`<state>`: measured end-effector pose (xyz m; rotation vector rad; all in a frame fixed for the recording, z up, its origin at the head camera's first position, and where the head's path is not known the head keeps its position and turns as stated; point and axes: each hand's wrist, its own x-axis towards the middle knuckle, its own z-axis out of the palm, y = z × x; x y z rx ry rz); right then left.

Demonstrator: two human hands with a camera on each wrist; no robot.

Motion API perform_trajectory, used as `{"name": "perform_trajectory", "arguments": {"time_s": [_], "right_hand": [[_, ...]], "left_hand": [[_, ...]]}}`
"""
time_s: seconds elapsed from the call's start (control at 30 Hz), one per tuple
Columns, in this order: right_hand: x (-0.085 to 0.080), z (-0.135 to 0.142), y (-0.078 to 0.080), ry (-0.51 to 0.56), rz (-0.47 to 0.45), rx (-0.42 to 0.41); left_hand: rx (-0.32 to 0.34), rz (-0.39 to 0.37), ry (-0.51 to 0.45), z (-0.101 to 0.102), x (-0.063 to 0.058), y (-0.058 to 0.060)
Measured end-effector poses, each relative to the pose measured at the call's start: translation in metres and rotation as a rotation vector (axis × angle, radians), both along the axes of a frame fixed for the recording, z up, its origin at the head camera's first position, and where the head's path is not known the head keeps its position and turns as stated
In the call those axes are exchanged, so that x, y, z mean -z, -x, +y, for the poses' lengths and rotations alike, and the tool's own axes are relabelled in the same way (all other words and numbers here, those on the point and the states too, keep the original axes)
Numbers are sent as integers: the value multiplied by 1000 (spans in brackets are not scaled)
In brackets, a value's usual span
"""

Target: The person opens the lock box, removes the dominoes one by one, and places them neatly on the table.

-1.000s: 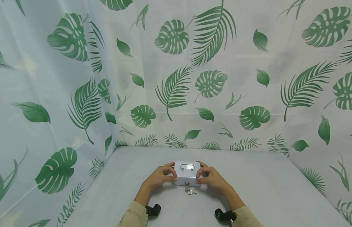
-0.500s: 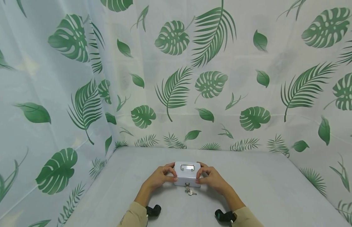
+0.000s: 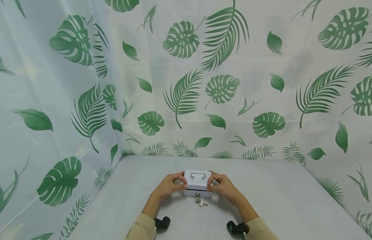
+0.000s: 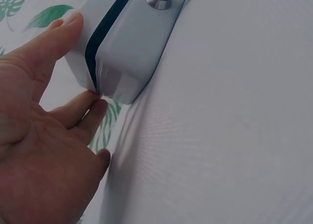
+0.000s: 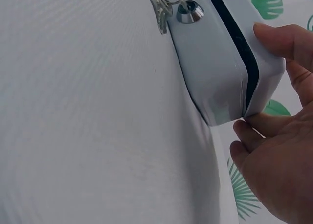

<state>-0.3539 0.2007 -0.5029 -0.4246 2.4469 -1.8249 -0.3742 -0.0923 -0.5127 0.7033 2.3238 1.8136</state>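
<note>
A small white metal cash box (image 3: pixel 190 193) sits on the white tabletop, its front turned toward me. Its lid (image 3: pixel 198 184), with a metal carry handle (image 3: pixel 198 175) on top, is raised slightly at the front, leaving a dark gap. My left hand (image 3: pixel 168 186) grips the lid's left end, thumb at its front edge. At the other end, my right hand (image 3: pixel 226 188) grips it the same way. A key is in the round lock (image 5: pixel 190 12) on the front, with keys (image 3: pixel 200 202) hanging from it. The inside of the box is hidden.
White cloth covers the tabletop (image 3: pixel 126 200). Curtains with green leaf prints (image 3: pixel 223 88) stand behind and to the sides. Black wrist-worn devices (image 3: pixel 162 222) sit at both cuffs.
Half a second ago the lid was down on the box. Both hands have now lifted its front edge a little, opening a dark gap above the lock. The box base and keys have stayed put.
</note>
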Motion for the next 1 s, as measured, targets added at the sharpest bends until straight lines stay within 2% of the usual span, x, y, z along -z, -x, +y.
{"name": "perform_trajectory", "arguments": {"time_s": [0.23,0.6,1.0], "right_hand": [[-3,-2,1,20,-19,16],[-5,-1,1,25,-39,6],[-12,-3,-4,76,-71,19]], "left_hand": [[-17,-24,-15,-1,0,1],[-6,-46,-32,1,-1,2],[-29,-37,-17,2,-3,0]]}}
